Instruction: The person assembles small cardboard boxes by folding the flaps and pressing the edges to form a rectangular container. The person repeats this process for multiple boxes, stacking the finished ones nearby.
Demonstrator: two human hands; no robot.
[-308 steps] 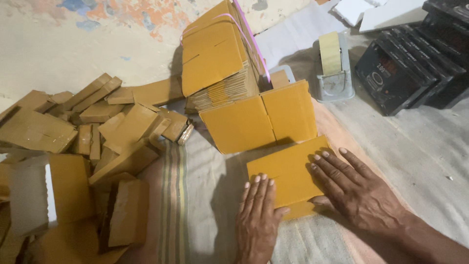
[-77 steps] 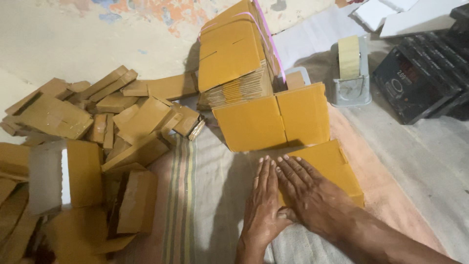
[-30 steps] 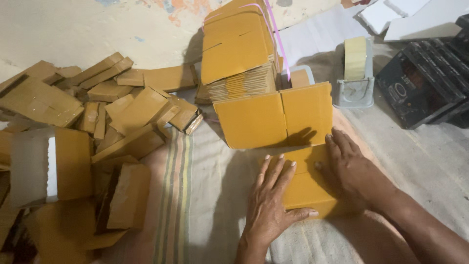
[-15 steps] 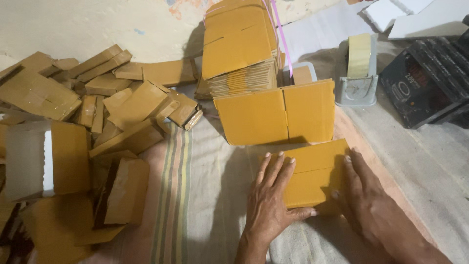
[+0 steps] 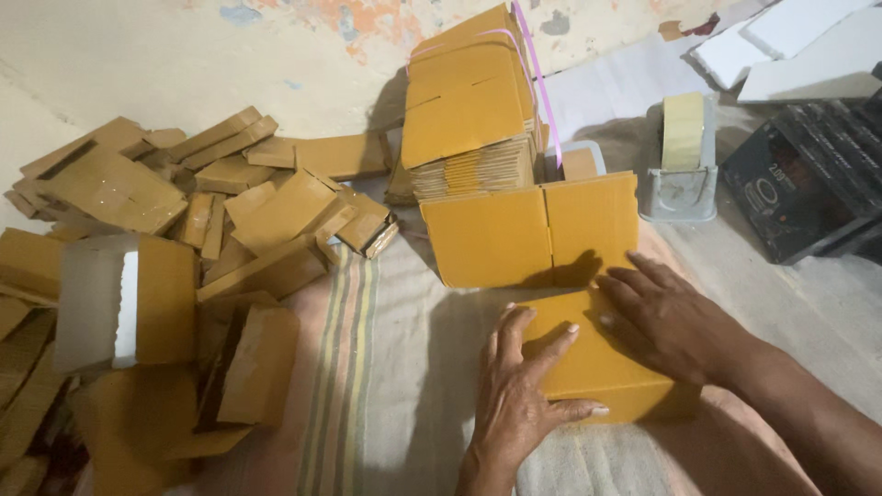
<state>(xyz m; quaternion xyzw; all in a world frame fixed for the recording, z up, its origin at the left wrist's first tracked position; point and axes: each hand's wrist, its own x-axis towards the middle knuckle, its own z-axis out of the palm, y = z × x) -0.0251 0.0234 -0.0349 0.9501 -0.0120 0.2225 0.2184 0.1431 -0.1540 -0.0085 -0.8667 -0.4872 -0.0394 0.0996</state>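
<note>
Lying under both flat hands, left hand (image 5: 524,395) and right hand (image 5: 666,321): cardboard box (image 5: 597,367).

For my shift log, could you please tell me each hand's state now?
Left hand: open, flat on the cardboard box.
Right hand: open, flat on it too.

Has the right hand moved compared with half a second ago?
Yes. The right hand went up the flat box, toward the standing flaps.

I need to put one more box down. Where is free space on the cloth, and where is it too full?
Bare cloth lies between the striped band and the left hand. More shows right of the right hand, below the tape dispenser. The left side is crowded with the heap of folded boxes.
</note>
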